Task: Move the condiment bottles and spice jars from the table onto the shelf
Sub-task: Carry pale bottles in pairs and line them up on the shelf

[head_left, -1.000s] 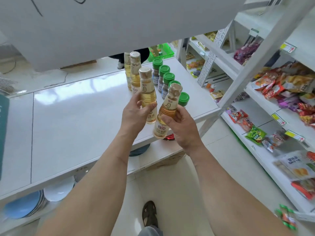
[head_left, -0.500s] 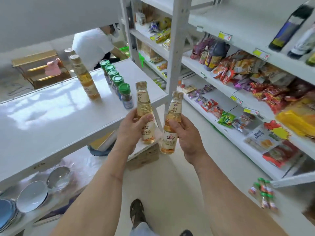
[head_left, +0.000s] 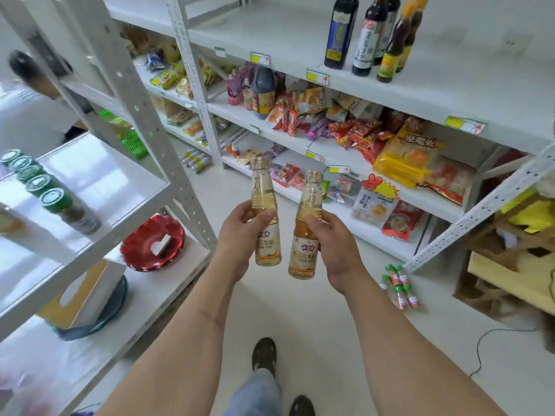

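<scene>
Two upright pale-amber glass vinegar bottles (head_left: pixel 304 235), one gripped per hand, sit below the white metal shelf (head_left: pixel 450 85); right hand (head_left: pixel 336 244) nearer.

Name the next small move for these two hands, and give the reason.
Probably raise both vinegar bottles toward the upper shelf and set them beside the dark sauce bottles. The left hand grips one vinegar bottle, the right hand the other, both upright, and that shelf has bare space.
</scene>
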